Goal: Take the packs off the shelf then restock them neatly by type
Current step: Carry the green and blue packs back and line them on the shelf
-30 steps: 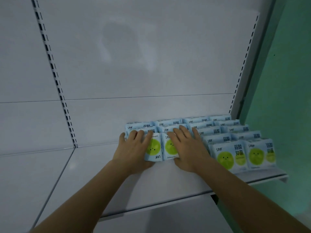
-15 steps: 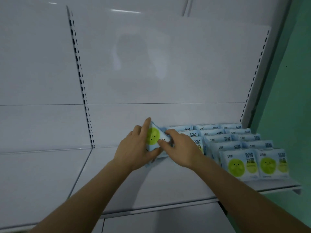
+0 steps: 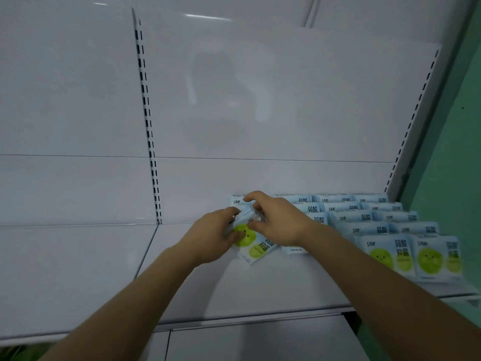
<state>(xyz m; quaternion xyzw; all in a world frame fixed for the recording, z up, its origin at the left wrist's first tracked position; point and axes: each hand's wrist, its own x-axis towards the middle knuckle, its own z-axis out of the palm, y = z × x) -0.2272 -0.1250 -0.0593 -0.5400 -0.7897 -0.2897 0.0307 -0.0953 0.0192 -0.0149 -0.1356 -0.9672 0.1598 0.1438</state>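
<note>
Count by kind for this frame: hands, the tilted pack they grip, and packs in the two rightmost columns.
Hands: 2, left hand and right hand
Tilted pack: 1
Packs in the two rightmost columns: 10
Total: 13

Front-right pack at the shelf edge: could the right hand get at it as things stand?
Probably yes, once freed. The front-right pack stands uncovered at the shelf edge, but the right hand and left hand both grip a tilted pack.

Light-blue soft plastic packs with green smiley circles (image 3: 377, 225) stand in tight rows at shelf's right. One such pack (image 3: 251, 244), tilted, lifted at rows' left end, in my fingers.
</note>
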